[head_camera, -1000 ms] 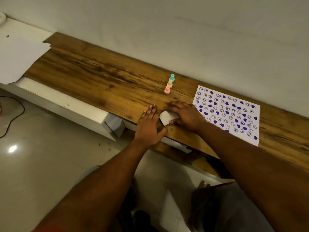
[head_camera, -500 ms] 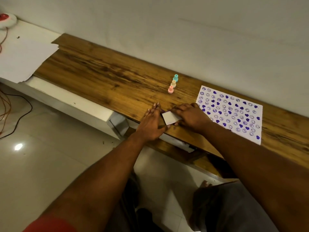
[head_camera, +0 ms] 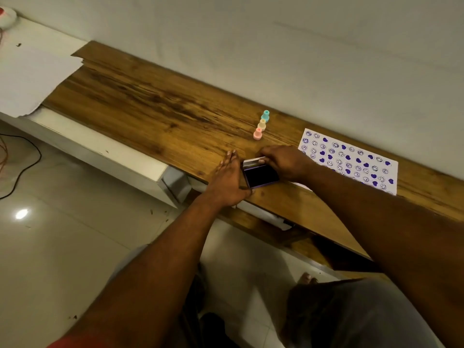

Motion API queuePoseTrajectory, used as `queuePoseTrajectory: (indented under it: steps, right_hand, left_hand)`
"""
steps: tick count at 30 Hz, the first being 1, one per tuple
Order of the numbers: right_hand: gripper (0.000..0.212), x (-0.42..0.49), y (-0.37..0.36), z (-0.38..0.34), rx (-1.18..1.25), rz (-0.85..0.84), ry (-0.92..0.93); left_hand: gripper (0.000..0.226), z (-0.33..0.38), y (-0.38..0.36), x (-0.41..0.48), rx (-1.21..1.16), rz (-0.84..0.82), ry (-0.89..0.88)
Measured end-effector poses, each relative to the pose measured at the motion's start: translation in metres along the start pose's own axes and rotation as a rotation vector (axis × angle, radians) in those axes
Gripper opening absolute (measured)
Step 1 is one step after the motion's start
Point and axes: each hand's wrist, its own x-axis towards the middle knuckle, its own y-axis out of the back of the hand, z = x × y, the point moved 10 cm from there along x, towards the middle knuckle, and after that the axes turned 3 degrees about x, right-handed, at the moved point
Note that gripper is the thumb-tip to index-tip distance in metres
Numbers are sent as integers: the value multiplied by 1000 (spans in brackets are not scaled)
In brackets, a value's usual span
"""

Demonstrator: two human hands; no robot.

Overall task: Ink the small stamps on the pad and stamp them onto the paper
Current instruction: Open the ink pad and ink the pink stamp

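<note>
The ink pad (head_camera: 260, 175) lies on the wooden board near its front edge, its dark purple pad showing. My left hand (head_camera: 229, 177) presses against the pad's left side, fingers straight and together. My right hand (head_camera: 283, 162) grips the white lid (head_camera: 254, 161), tilted up along the pad's far edge. Three small stamps stand in a row behind: pink (head_camera: 257, 133), cream (head_camera: 262, 124), teal (head_camera: 265, 115). To the right lies the paper (head_camera: 351, 160), covered with purple hearts and smiley prints; my right forearm hides its near corner.
The wooden board (head_camera: 155, 106) runs along a white wall. White sheets (head_camera: 30, 76) lie at its left end. A cable (head_camera: 22, 156) trails on the tiled floor at left. My legs are below the board's front edge.
The lid was down over the pad before; my right hand has lifted it back, and the dark ink surface now shows. My left hand stays against the pad's left side.
</note>
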Motion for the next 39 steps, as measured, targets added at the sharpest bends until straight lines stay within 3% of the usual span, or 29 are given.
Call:
queuePoseTrajectory:
  steps: [3, 9, 15, 20, 30, 35, 39]
  right_hand:
    - [28, 18, 2, 7, 34, -19, -36]
    - [29, 34, 7, 14, 136, 17, -78]
    - [51, 35, 3, 18, 101, 95, -99]
    - [55, 30, 0, 19, 59, 154, -96]
    - [37, 20, 8, 23, 34, 261, -108]
    - [36, 18, 40, 30, -16, 488, -250]
    - [39, 39, 36, 33, -43, 398, -340]
  left_hand:
    - [128, 0, 5, 0, -8, -9, 13]
    - [133, 2, 9, 0, 22, -39, 10]
    - [130, 2, 12, -2, 79, -30, 15]
    - [126, 1, 14, -1, 119, -10, 23]
    - [125, 0, 10, 1, 144, -4, 24]
    - [129, -1, 11, 2, 135, 1, 7]
    - [135, 0, 19, 6, 101, 30, 14]
